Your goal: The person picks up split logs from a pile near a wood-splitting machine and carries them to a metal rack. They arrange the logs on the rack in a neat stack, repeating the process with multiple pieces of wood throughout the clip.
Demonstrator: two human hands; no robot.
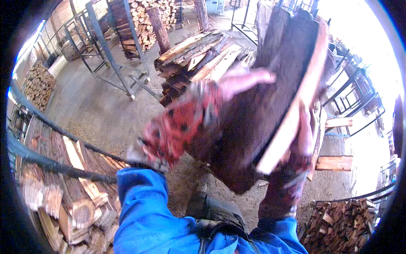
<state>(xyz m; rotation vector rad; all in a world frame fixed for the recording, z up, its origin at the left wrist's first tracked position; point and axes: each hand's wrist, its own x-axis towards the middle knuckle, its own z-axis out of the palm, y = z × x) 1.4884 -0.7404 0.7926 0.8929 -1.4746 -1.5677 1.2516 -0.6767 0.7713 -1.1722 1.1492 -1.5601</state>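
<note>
A large split log (pixel 262 114), dark bark-brown on its broad side with a pale, freshly split edge, slants up in front of my body, blurred by motion. My left hand (pixel 247 80) reaches across to its left side, with the thumb lying over the dark face and the other fingers mostly hidden. At the pale right edge, my right hand (pixel 302 131) is wrapped round the wood. Both forearms wear red patterned sleeve covers over blue sleeves. Just beyond the log, a stack of split logs (pixel 198 59) stands between upright posts.
To my left, a metal rack (pixel 63 167) holds many split pieces. A metal frame (pixel 110 55) stands on the concrete floor further off. Split wood fills a container (pixel 338 228) at lower right. Two pale pieces (pixel 334 163) jut out right of the log. Round-ended firewood (pixel 148 21) is stacked at the back.
</note>
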